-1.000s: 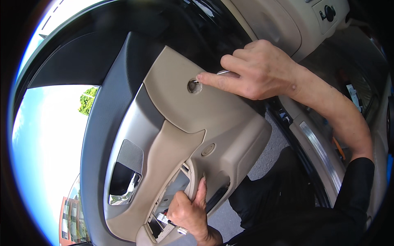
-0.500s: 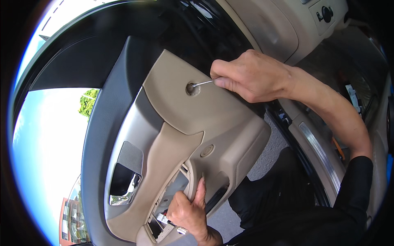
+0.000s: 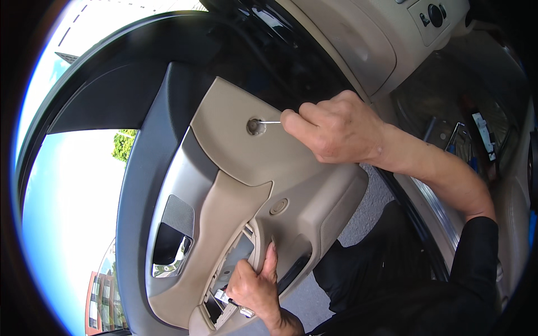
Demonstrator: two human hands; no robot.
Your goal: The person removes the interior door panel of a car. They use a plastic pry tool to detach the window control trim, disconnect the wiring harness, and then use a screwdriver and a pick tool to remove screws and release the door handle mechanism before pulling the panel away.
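Observation:
My right hand [image 3: 339, 129] is closed round a thin metal-shafted tool [image 3: 270, 122], whose handle end is hidden in the fingers. Its tip reaches into a round recess [image 3: 256, 126] in the upper part of the beige car door panel [image 3: 297, 162]. Lower down, my left hand [image 3: 255, 288] grips the edge of the door's pull handle [image 3: 259, 246]. Its thumb lies along the panel, while the fingers curl into the opening beside the handle. Inside that opening, a white connector [image 3: 222, 295] and wiring show next to the fingers.
A chrome inner door handle [image 3: 172, 263] sits in the silver trim. On the car floor at right lie hand tools [image 3: 459, 134] and a white-and-dark switch strip [image 3: 483, 136]. The dashboard side [image 3: 364, 50] and metal sill plate [image 3: 437, 210] flank the open door.
My right hand has turned and dropped slightly, so the tool's shaft now lies almost level, its tip still in the recess. The left hand keeps its grip. The view has shifted a little.

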